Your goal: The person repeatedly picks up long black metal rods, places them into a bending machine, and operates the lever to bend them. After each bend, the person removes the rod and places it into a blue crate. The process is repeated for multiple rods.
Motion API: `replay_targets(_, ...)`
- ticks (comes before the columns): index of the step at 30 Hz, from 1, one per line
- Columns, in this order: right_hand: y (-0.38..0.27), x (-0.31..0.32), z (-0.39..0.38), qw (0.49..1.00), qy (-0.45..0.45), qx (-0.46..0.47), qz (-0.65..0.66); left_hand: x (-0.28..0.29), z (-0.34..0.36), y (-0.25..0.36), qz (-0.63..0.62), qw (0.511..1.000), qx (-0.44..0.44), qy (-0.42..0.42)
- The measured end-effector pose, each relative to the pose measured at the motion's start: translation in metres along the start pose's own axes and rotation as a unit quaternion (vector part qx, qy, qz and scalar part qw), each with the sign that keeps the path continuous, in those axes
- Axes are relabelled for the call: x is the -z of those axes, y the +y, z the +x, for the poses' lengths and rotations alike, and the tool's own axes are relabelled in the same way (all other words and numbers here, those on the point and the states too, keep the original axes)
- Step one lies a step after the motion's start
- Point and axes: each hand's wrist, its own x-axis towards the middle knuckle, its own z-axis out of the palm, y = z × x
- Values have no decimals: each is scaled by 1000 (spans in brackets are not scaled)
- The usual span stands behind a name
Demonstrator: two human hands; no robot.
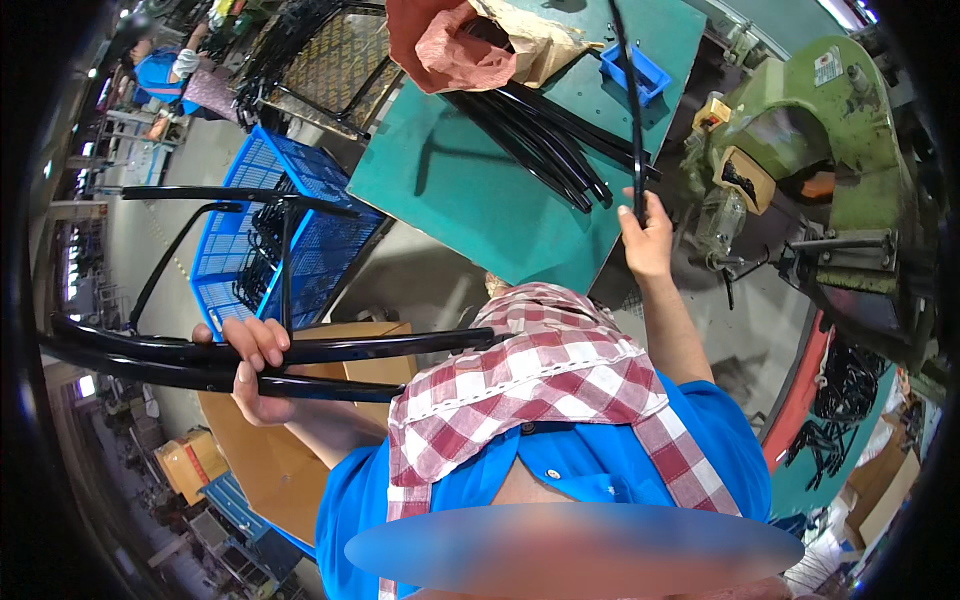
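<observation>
On the left, my left hand (258, 365) is closed around two glossy black tubes (380, 346) that lie side by side across the front of my checked apron. Other black bars (240, 194) stand beyond that hand, over a blue crate; whether they join the held tubes I cannot tell. My right hand (648, 238) grips the lower end of a long thin black tube (634, 110), which points away from me past the right side of a green-topped table (450, 215). Several loose black tubes (540, 150) lie bundled on that table.
A torn paper sack (440, 50) and a small blue bin (636, 74) are on the table. At left stands a blue mesh crate (225, 250) of black parts, with a cardboard box (270, 470) nearer me. A green machine (860, 130) is at right. Another person (160, 75) works far left.
</observation>
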Motion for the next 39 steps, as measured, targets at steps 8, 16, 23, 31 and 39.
replay_targets(8,-8,-45,-16,988,-147,41,-31,-15,-58,32,268,958,106,11)
replay_targets(16,-21,-49,-20,963,-231,133,-34,-13,-145,21,249,888,329,201)
replay_targets(23,-10,-36,-25,938,-304,114,-121,4,-180,-23,196,907,344,146)
replay_targets(31,-15,-68,-17,887,-425,157,-89,-4,-249,-8,395,768,491,113)
replay_targets(39,-32,-130,-29,750,-634,175,-74,-125,-368,-20,316,691,536,369)
